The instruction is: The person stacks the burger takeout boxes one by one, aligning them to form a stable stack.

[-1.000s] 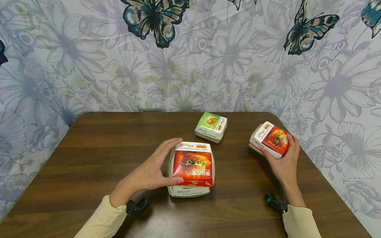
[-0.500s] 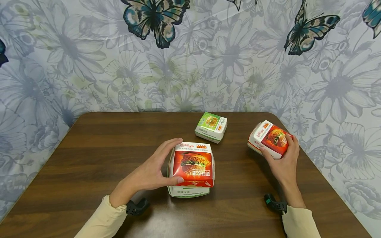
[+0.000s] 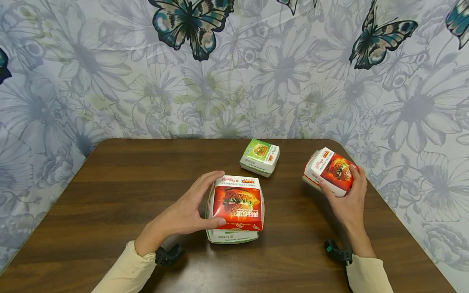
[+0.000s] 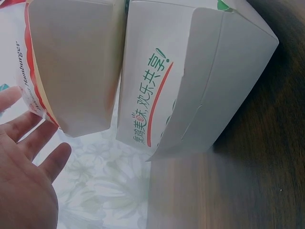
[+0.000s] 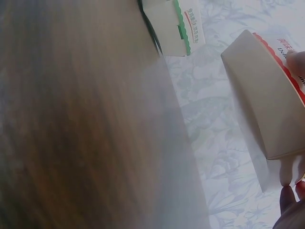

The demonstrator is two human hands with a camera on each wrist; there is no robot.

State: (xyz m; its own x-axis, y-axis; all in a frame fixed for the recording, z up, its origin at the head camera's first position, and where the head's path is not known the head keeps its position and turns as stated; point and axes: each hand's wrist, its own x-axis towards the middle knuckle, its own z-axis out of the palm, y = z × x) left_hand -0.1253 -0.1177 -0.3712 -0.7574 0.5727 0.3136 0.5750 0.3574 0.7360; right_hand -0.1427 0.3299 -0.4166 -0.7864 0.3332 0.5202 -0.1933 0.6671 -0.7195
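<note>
My left hand (image 3: 183, 209) grips the upper red-and-white hamburger box (image 3: 238, 201), thumb at its near edge and fingers at its far edge. That box rests on a white box with green print (image 3: 232, 236), whose side wall (image 4: 157, 76) shows in the left wrist view. My right hand (image 3: 349, 199) holds a smaller red hamburger box (image 3: 331, 169) by its right end, tilted and raised above the tabletop. In the right wrist view this box's pale underside (image 5: 257, 90) faces the camera, with fingertips around its edges.
A small green-and-white hamburger box (image 3: 260, 156) stands near the back edge of the brown wooden table (image 3: 139, 175), between the stack and the right-hand box. Behind the table hangs a floral backdrop (image 3: 227, 101) with butterflies.
My right hand has shifted slightly left, carrying the smaller red hamburger box with it. The left hand and the stacked boxes stay in place.
</note>
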